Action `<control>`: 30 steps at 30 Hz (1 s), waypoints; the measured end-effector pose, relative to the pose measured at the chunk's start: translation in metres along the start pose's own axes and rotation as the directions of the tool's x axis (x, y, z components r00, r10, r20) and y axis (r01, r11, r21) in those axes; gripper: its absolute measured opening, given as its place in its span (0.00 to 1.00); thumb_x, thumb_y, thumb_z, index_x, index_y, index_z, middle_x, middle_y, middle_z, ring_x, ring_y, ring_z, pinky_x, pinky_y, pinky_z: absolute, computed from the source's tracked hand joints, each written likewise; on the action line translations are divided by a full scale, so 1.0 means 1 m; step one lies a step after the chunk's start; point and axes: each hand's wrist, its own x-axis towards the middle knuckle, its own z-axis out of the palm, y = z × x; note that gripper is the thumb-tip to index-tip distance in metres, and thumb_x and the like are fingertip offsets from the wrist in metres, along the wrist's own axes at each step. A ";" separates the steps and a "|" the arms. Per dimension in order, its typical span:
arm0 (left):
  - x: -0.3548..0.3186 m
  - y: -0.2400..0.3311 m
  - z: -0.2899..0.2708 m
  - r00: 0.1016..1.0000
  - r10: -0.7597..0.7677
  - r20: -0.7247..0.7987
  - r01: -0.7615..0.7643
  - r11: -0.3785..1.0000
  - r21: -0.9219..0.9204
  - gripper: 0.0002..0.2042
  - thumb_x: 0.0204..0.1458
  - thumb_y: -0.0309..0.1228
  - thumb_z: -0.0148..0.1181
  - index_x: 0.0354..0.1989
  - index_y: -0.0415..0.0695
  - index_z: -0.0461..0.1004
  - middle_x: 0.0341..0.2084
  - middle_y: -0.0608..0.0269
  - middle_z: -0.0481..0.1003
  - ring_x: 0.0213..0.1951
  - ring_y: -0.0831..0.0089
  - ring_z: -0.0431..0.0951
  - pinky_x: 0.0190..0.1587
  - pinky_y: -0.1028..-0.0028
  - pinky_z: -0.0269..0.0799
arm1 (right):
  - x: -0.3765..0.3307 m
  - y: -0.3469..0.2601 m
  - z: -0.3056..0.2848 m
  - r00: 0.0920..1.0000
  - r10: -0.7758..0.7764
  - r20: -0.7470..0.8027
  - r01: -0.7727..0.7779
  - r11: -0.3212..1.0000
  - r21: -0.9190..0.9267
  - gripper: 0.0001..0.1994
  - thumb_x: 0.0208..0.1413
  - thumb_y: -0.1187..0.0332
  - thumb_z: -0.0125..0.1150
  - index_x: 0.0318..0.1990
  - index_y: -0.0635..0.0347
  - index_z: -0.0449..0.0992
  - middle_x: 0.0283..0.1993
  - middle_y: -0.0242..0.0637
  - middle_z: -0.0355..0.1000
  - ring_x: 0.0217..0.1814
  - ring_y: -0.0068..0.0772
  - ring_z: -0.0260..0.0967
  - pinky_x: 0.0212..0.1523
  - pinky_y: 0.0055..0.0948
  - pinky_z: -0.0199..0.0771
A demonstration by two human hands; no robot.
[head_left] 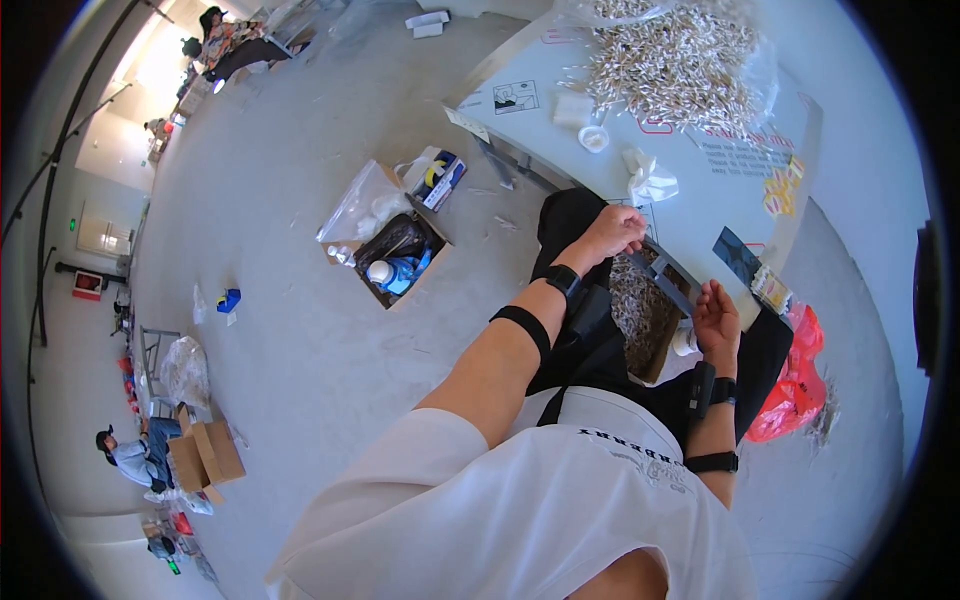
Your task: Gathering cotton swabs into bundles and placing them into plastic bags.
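table (pixel 700 215) | heap of small white sticks (pixel 670 65) (loose) | white cup (pixel 594 138)

Bare concrete-floored workshop: worktable (pixel 700 215) heaped with small parts (pixel 680 60), cartons (pixel 205 455).

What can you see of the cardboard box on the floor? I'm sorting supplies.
The cardboard box is brown and open-topped, and stands on the grey floor left of the table, clear of both hands. Inside are a dark bag and a blue bottle with a white cap. A clear plastic bag leans over its far rim, and a small blue and white carton lies just beyond.
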 end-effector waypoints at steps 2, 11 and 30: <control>0.000 0.000 -0.002 0.999 0.038 0.020 -0.038 0.999 -0.012 0.08 0.52 0.26 0.59 0.37 0.34 0.74 0.25 0.60 0.76 0.25 0.74 0.78 0.26 0.76 0.74 | 0.004 0.000 -0.005 1.000 -0.008 0.013 0.008 1.000 0.017 0.10 0.60 0.68 0.56 0.46 0.62 0.74 0.38 0.39 0.77 0.33 0.29 0.73 0.31 0.22 0.74; -0.003 0.003 -0.014 0.999 -0.036 0.012 0.036 0.999 0.038 0.11 0.57 0.26 0.55 0.45 0.33 0.72 0.34 0.54 0.77 0.33 0.71 0.79 0.34 0.74 0.77 | -0.005 0.001 0.011 0.994 -0.047 -0.096 0.044 0.998 -0.040 0.09 0.59 0.69 0.56 0.45 0.63 0.75 0.37 0.38 0.78 0.30 0.26 0.72 0.28 0.20 0.73; 0.030 0.023 -0.009 0.833 0.551 0.052 -0.367 0.478 0.798 0.17 0.42 0.21 0.63 0.44 0.44 0.75 0.48 0.56 0.71 0.49 0.57 0.71 0.50 0.64 0.71 | -0.017 -0.005 0.057 0.999 0.032 0.038 -0.012 0.904 -0.427 0.08 0.60 0.68 0.56 0.34 0.64 0.75 0.18 0.27 0.65 0.12 0.13 0.48 0.12 0.15 0.42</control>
